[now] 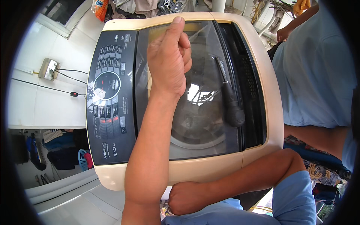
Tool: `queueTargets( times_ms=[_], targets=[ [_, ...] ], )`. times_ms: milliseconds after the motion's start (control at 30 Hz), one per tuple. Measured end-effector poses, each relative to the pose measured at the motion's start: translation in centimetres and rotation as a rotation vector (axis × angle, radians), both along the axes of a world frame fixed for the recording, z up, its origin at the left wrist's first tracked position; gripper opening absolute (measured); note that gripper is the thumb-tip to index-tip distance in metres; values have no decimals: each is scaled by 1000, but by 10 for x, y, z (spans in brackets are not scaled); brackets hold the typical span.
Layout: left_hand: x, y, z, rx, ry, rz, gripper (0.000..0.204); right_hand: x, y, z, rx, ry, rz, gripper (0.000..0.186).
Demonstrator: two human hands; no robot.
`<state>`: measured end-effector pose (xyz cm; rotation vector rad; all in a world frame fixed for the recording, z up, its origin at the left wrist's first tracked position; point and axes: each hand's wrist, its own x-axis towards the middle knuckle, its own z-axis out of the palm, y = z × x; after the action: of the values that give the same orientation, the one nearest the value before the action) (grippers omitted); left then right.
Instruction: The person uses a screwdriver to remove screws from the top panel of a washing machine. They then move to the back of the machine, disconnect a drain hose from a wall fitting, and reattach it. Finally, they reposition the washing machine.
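Closest to my lens, the bare left hand (169,62) reaches over the smooth, see-through smoked lid (200,112) of a cream plastic washing machine (210,167) with rounded corners. Its fingers are curled narrow, thumb extended; I can't tell whether the palm hides anything. I see the right hand (185,198) in a tight fist beside the machine's near edge, its inside hidden. The screwdriver with bulbous black handle and slim metal shaft (232,105) lies on the lid, right of the left hand and farther off than the right. Reflections obscure the round tub (187,143); a blue perforated plastic basket (82,159) holds red cloth (88,160).
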<state>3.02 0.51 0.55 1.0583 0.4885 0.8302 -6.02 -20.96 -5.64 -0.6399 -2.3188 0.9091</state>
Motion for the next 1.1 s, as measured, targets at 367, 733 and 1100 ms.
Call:
queueTargets(
  times_ms=[367,733,1100],
  targets=[
    [1,3,-1,31,9,13,39,-2,2,-4,31,21,-39,12],
    [1,2,0,36,-6,24,38,-3,2,-7,34,25,-29,10],
    [3,2,-2,15,19,23,37,-2,0,-5,-25,54,-64,14]
  ],
)
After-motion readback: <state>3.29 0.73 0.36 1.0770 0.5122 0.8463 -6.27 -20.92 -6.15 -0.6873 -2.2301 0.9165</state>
